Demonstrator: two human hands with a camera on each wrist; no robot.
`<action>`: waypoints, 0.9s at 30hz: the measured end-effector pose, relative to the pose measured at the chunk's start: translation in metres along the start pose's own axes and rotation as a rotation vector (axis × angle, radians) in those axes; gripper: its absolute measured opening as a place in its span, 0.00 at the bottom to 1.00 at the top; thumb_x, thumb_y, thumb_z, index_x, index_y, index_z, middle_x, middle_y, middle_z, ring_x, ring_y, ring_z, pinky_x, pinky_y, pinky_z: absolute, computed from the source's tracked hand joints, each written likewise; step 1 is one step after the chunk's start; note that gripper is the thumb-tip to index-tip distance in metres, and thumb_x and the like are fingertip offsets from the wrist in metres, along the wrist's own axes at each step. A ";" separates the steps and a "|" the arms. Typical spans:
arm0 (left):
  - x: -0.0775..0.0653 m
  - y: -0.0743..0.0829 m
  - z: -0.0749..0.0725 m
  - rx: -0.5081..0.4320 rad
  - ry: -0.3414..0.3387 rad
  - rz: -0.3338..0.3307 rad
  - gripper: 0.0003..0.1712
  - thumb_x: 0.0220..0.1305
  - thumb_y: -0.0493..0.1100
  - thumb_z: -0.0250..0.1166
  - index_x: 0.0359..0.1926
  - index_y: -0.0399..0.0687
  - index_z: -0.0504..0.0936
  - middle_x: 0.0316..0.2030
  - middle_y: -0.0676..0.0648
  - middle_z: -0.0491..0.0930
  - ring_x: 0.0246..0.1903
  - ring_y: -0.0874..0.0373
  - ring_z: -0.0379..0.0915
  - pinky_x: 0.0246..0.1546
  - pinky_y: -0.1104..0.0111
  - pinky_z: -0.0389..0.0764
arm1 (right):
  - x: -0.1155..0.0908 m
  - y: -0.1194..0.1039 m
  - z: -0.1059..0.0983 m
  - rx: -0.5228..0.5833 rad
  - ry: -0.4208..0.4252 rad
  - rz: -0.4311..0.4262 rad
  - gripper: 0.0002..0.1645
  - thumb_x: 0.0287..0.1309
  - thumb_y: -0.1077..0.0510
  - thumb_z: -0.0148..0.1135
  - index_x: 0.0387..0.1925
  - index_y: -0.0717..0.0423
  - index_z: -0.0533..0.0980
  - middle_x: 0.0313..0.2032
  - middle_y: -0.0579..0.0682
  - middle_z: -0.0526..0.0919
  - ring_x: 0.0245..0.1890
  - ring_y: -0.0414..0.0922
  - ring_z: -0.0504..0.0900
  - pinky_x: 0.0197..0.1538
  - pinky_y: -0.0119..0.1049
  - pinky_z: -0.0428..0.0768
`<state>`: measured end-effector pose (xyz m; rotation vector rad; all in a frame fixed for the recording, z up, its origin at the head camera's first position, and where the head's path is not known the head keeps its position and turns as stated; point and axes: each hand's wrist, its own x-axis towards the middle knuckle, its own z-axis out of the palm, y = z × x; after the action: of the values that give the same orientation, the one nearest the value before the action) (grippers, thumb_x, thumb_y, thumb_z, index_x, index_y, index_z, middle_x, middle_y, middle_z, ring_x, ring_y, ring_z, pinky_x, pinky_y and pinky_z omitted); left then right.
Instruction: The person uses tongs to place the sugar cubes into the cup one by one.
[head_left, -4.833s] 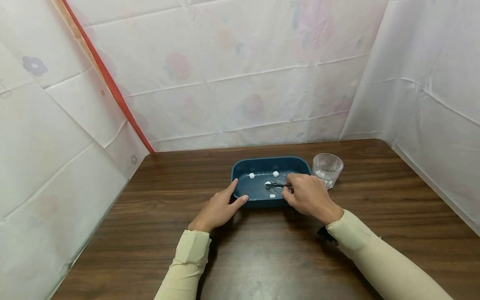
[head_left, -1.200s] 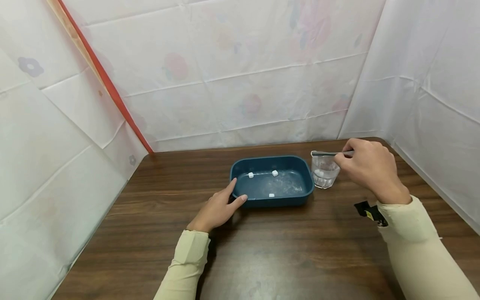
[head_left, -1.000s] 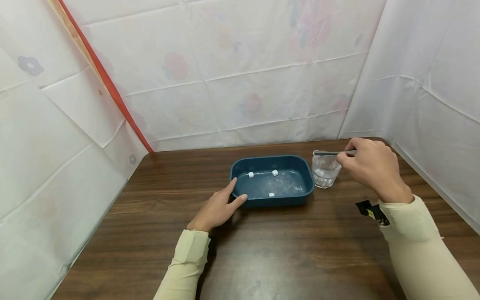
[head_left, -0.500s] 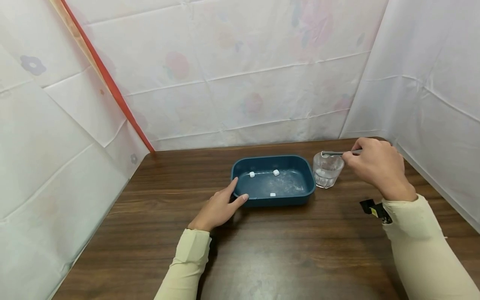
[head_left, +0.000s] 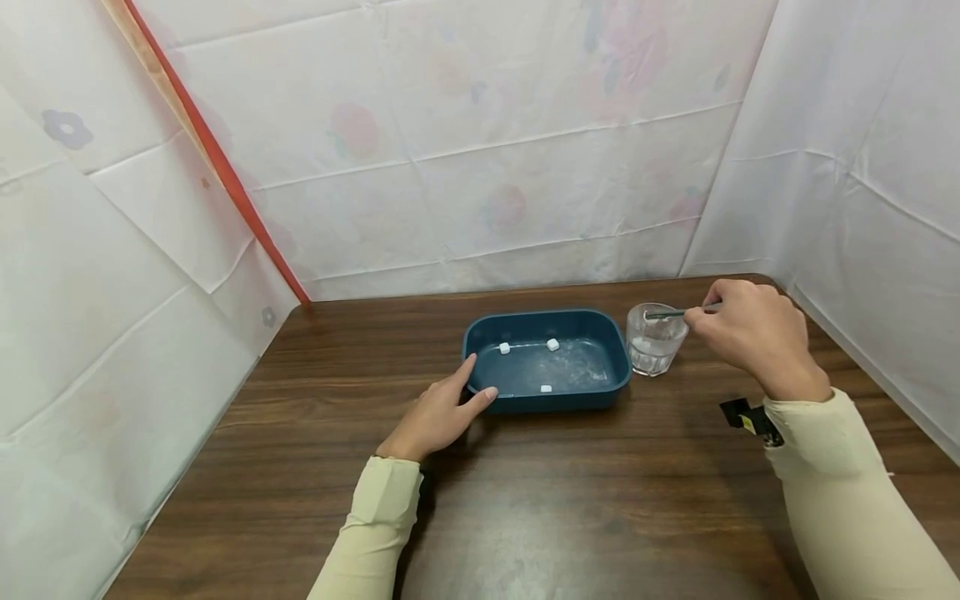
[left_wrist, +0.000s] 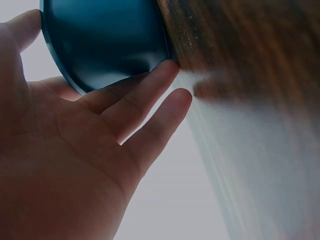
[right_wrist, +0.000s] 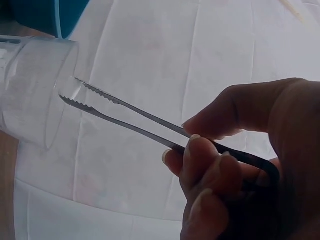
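Note:
My right hand [head_left: 753, 333] grips dark tongs [right_wrist: 137, 112] between thumb and fingers. Their serrated tips lie over the mouth of a clear glass [head_left: 654, 354], and a small whitish piece [right_wrist: 76, 91] shows between them. White lumps lie at the bottom of the glass. My left hand [head_left: 435, 417] rests against the left end of a blue plastic box [head_left: 555, 402], its fingers fairly straight along the outer wall and thumb at the front rim. Inside the box are small white cubes: one at back left [head_left: 504, 348], one at back middle [head_left: 552, 345], one near the front [head_left: 546, 389].
The box and glass stand side by side near the back edge of a dark wood-grain table [head_left: 555, 500]. White patterned sheeting [head_left: 487, 167] hangs behind and at both sides, with a red strip [head_left: 225, 171] down its left part.
From inside the box, the right hand has carried the tongs with a white cube rightward to above the glass. The tong tips have since dipped slightly into its mouth. The left hand stays put.

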<state>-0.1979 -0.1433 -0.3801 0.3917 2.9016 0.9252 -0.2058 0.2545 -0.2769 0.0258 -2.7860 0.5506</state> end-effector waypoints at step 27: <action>0.000 0.000 -0.002 -0.016 -0.012 -0.004 0.51 0.67 0.75 0.52 0.80 0.58 0.49 0.75 0.49 0.58 0.72 0.47 0.58 0.67 0.45 0.64 | 0.002 -0.001 0.020 -0.060 -0.138 0.008 0.14 0.52 0.54 0.53 0.16 0.51 0.64 0.18 0.49 0.66 0.21 0.50 0.68 0.21 0.43 0.63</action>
<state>-0.1977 -0.1442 -0.3785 0.3887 2.8816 0.9414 -0.2130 0.2462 -0.2934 0.0419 -2.9371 0.4836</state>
